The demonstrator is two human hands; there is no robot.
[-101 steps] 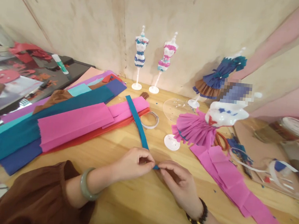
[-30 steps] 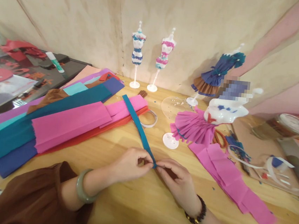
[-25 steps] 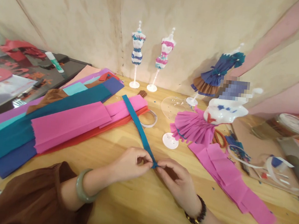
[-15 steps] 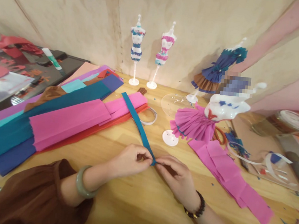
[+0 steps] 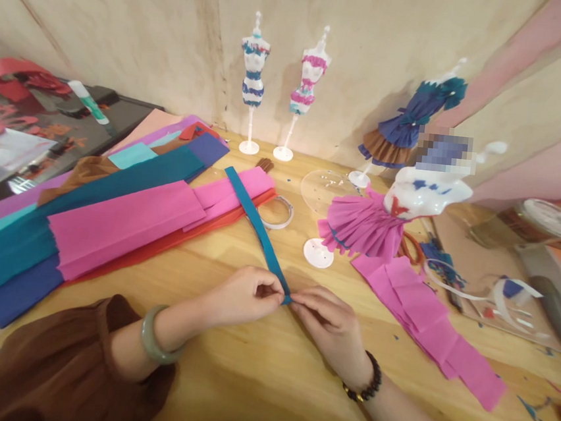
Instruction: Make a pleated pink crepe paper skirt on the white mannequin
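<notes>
A long teal crepe-paper strip [image 5: 254,218] runs from the paper stack down to my hands on the wooden table [image 5: 255,373]. My left hand [image 5: 240,296] pinches the strip's near end with thumb and fingers. My right hand [image 5: 332,321] pinches the same end from the other side, fingertips touching the left ones. A jade bangle is on my left wrist, a dark bead bracelet on my right. Just beyond my hands stands a white doll mannequin [image 5: 410,200] with a pleated pink paper skirt.
Folded crepe sheets [image 5: 111,220] in pink, teal, blue and red lie at left. A tape roll [image 5: 278,210], a clear dish [image 5: 320,188], two small mannequins [image 5: 253,82] and a dressed one [image 5: 410,127] stand by the wall. Pleated pink paper [image 5: 428,324] and scissors [image 5: 410,249] lie right.
My hands have kept pinching the strip's end, with small finger shifts. The view has tipped slightly, so everything sits a little higher in frame.
</notes>
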